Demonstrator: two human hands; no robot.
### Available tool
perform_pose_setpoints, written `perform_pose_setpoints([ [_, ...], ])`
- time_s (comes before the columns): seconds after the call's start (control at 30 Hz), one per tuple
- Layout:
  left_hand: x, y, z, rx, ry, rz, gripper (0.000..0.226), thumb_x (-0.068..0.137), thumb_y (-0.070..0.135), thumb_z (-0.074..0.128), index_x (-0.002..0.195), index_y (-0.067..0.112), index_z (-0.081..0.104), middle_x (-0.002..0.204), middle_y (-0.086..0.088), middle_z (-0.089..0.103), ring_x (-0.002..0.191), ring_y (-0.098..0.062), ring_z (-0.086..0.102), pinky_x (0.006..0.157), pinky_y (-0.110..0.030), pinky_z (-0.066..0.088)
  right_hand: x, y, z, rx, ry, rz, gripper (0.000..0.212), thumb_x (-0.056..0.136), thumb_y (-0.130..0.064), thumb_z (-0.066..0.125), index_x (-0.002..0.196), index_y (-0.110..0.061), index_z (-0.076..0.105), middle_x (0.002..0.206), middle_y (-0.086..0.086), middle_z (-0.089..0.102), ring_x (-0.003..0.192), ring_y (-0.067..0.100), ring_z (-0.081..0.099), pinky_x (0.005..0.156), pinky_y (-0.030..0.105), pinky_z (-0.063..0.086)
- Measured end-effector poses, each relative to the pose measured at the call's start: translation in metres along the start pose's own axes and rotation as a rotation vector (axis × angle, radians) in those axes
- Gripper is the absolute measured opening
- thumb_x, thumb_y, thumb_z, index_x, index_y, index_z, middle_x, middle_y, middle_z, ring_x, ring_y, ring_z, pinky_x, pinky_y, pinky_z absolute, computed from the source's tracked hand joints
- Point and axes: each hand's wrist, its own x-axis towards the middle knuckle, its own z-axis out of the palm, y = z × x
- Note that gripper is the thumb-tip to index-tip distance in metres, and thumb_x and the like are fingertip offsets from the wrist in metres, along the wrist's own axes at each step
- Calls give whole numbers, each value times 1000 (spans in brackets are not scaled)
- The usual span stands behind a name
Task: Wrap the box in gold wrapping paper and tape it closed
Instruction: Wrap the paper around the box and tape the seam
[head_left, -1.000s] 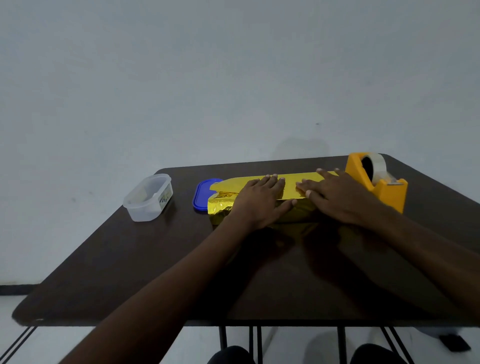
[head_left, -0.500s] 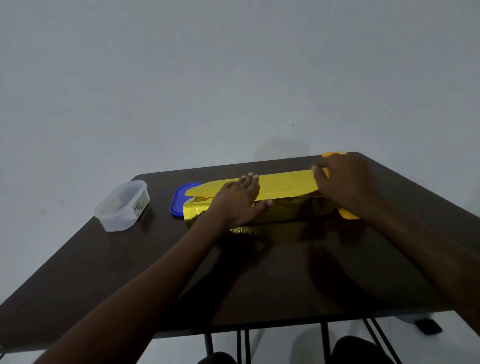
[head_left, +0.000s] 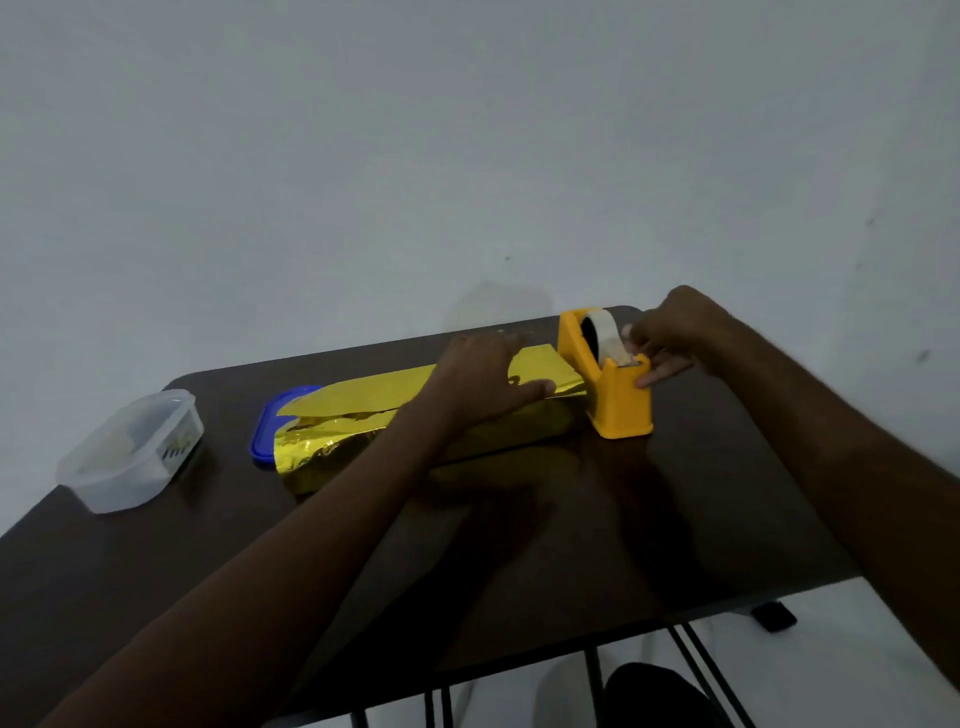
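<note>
left hand (head_left: 480, 382): flat, fingers straight, presses gold wrapping paper (head_left: 363, 415) on the box, table (head_left: 519, 545) centre | right hand (head_left: 670, 332): fingers pinch tape at orange dispenser (head_left: 605, 387), touching box's right end

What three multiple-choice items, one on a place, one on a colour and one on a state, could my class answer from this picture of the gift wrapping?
1. Where does the tape dispenser stand?
A. at the right end of the gold-wrapped box
B. inside the clear container
C. on the floor

2. What colour is the lid that shows behind the box's left end?
A. red
B. blue
C. green

3. What is the left hand doing?
A. lifting the container
B. hanging off the table
C. lying flat on the gold paper

Key: 1 A, the dispenser sits against the box's right end. 2 B, a blue rim shows there. 3 C, its fingers are spread on the paper while the right hand is at the tape.
</note>
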Motion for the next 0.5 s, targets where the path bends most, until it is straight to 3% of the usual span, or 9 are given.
perform_pose_setpoints([
  [0.17,48,36,25,-77,-134,17,122,67,73,70,157,23,4,162,-13,15,149,-30,9,117,-56,20,8,-1,2,-67,-105,134,36,93,-8,63,125,8,55,108,22,56,88,41,66,76,49,59],
  [0.23,60,43,33,-76,-198,-3,129,64,75,71,157,27,-4,164,-12,0,150,-32,-3,118,-57,11,10,-3,2,-69,-143,171,38,94,-6,62,128,6,53,120,23,56,92,42,66,72,49,60],
  [0.33,70,46,40,-32,-256,-20,131,63,76,71,156,29,-8,164,-12,-8,150,-32,-10,117,-57,5,11,-4,1,-25,-177,193,42,94,-2,59,134,3,50,128,24,52,107,45,62,74,49,60],
  [0.5,77,41,50,35,-253,-21,130,64,80,66,155,30,-12,164,-13,-10,150,-33,-11,117,-58,5,12,0,1,137,-139,201,39,97,-9,55,134,2,49,119,24,57,96,45,64,71,57,59],
])
